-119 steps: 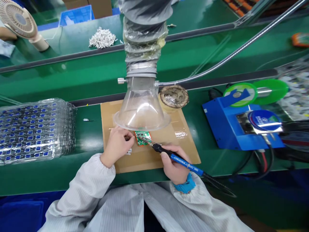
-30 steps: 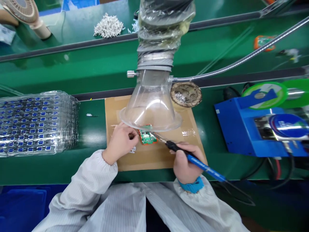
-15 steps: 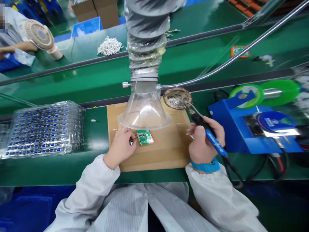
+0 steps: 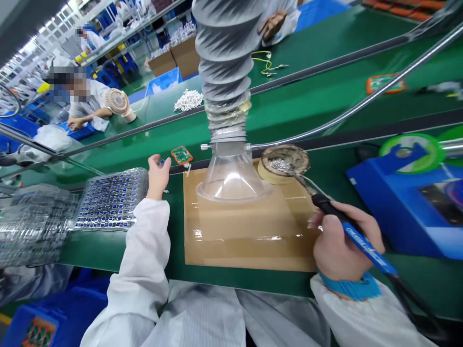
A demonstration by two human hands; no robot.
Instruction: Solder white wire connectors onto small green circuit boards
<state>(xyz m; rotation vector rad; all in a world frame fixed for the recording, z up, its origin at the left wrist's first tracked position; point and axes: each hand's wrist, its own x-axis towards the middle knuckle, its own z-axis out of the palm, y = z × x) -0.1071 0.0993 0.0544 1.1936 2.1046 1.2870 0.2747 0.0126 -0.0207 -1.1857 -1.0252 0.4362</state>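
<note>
My left hand [image 4: 158,176] reaches to the green belt with thumb and fingers apart. A small blue piece [image 4: 162,162] shows between them; whether they touch it is unclear. Just right of the fingertips lies a green circuit board [image 4: 182,155] with an orange edge, and a small white connector [image 4: 187,168] hangs beside it. My right hand [image 4: 345,243] is wrapped round a soldering iron [image 4: 365,246] with a blue and black handle. The iron's tip end rests at the rim of a round, crusted bowl [image 4: 265,169] with silvery bits of solder inside.
A clear fume hood [image 4: 235,180] hangs over a cardboard sheet [image 4: 249,241]. Clear trays of blue parts [image 4: 108,200] are stacked at left. A blue solder-reel stand [image 4: 394,207] is at right. Across the belt, a co-worker [image 4: 85,96] sits by a fan [image 4: 117,102].
My left hand has moved the circuit board off the cardboard, up and left to the belt, and its fingers have spread. The right hand still holds the iron at the bowl. The view has shifted left.
</note>
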